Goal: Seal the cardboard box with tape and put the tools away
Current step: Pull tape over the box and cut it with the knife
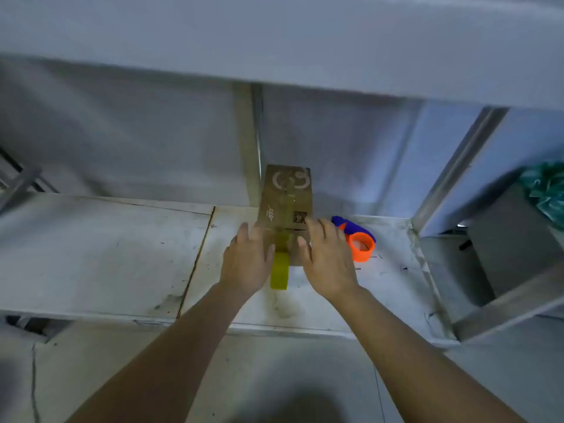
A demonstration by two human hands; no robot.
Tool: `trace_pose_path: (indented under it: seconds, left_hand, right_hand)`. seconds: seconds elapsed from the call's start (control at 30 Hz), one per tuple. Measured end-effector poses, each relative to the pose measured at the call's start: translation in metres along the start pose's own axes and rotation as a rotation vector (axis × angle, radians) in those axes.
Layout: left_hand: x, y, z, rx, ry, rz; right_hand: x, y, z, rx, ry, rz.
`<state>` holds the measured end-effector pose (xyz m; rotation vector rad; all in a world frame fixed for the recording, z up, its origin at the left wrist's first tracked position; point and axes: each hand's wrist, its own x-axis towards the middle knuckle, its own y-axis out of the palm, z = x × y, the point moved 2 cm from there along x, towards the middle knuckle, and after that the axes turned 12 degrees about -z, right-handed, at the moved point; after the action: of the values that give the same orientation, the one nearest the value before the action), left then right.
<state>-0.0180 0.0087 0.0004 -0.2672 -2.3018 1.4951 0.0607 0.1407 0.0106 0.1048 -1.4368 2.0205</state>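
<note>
A small brown cardboard box [286, 196] with a white logo and a QR code stands on a white shelf board [106, 248]. A yellowish strip of tape [280, 268] runs over its near face and hangs loose down onto the board. My left hand [247, 261] lies flat against the box's near left corner, fingers spread. On the near right corner rests my right hand [328, 257], also with fingers spread. An orange and blue tape dispenser [357, 239] lies on the board just right of the box, apart from my right hand.
An upper shelf [274, 41] overhangs the work area. A metal upright [255, 141] stands behind the box. At the right, a grey compartment [503, 239] holds a green bundle [546, 193]. The board's front edge [274, 326] runs below my forearms.
</note>
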Motion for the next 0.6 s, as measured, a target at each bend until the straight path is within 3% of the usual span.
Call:
trace_pose_path:
  seconds: [0.27, 0.47, 0.6]
  left_hand:
    - [0.065, 0.094, 0.036, -0.347, -0.101, -0.007]
    - [0.075, 0.132, 0.049, -0.328, 0.023, -0.163]
    - [0.073, 0.134, 0.048, -0.264, 0.04, -0.225]
  right_hand:
    - [0.035, 0.111, -0.063, 0.194, 0.159, 0.273]
    - [0.036, 0.143, -0.078, 0.259, 0.06, 0.008]
    - [0.035, 0.145, -0.077, 0.22, 0.024, -0.072]
